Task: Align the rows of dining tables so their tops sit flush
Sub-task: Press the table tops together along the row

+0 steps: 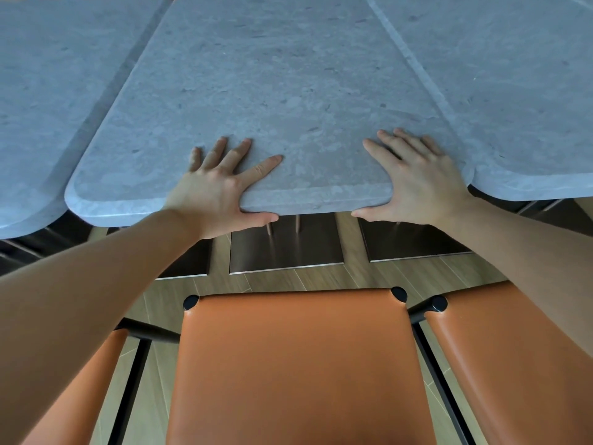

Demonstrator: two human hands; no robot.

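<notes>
My left hand point(221, 184) and right hand point(417, 184) lie flat with fingers spread on the near edge of the middle grey stone-look table point(282, 91), thumbs hooked under its rim, its top touching the right table point(519, 91) and just beside the left table point(48, 91), an orange chair seat point(298, 364) below me.

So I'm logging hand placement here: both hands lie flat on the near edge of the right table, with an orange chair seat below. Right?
Not quite: the head view shows the left hand and right hand on the near edge of the middle table, not the right one. The orange chair seat is below, as you said.
</notes>
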